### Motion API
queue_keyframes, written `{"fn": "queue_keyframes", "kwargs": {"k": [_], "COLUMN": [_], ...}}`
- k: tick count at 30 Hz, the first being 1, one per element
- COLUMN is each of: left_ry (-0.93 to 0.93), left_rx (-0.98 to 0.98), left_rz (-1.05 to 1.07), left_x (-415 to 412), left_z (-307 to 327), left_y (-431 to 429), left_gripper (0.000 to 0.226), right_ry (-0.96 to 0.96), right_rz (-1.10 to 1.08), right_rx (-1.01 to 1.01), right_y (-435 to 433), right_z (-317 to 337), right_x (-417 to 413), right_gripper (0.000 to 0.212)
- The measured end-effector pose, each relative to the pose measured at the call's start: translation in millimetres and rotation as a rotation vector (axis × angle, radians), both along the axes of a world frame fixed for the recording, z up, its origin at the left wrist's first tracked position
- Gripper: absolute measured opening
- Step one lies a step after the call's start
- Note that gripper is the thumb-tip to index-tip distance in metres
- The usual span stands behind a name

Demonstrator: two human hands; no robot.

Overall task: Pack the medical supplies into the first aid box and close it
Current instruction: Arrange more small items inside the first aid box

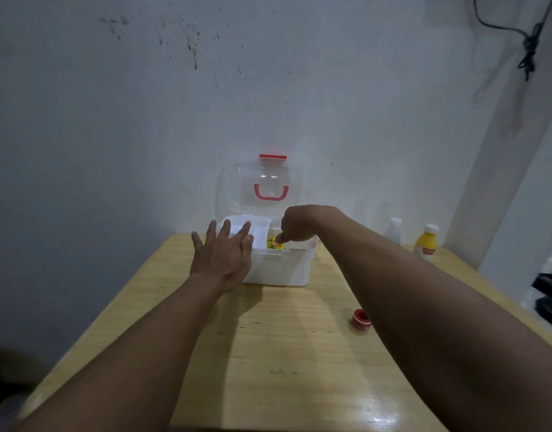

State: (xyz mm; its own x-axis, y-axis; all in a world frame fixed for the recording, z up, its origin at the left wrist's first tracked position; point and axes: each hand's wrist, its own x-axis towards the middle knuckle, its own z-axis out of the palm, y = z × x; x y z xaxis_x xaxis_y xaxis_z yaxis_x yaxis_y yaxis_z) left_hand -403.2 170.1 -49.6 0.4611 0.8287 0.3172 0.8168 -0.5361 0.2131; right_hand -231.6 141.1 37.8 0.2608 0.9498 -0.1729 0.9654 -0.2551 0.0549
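Observation:
A white first aid box (pixel 281 269) stands at the far end of the wooden table (pixel 268 353), its clear lid (pixel 237 188) with a red handle raised against the wall. My left hand (pixel 223 255) rests flat with fingers spread on the box's left front corner. My right hand (pixel 296 227) reaches down into the box's right compartment, fingertips pinched on a yellow and orange packet (pixel 273 244). A small red tape roll (pixel 361 319) lies on the table to the right, beside my right forearm.
A white bottle (pixel 394 230) and a yellow bottle (pixel 427 243) stand at the table's far right by the wall. Dark bags (pixel 550 294) sit off the table's right edge. A black cable (pixel 528 48) hangs on the wall above.

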Motion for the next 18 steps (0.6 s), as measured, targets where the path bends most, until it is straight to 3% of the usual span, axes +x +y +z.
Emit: {"fn": "queue_keyframes", "kwargs": {"k": [9, 18], "left_ry": [-0.001, -0.031], "left_rx": [-0.006, -0.016], "left_rz": [-0.001, -0.014], "left_x": [0, 0], "left_z": [-1, -4], "left_y": [1, 3], "left_gripper": [0.055, 0.055], "right_ry": [0.143, 0.366], "right_rz": [0.001, -0.100], "right_rx": [0.171, 0.010], "right_y": [-8, -7], "right_z": [-12, -13], "right_x": [-13, -26], "right_gripper": [0.076, 0.083]}}
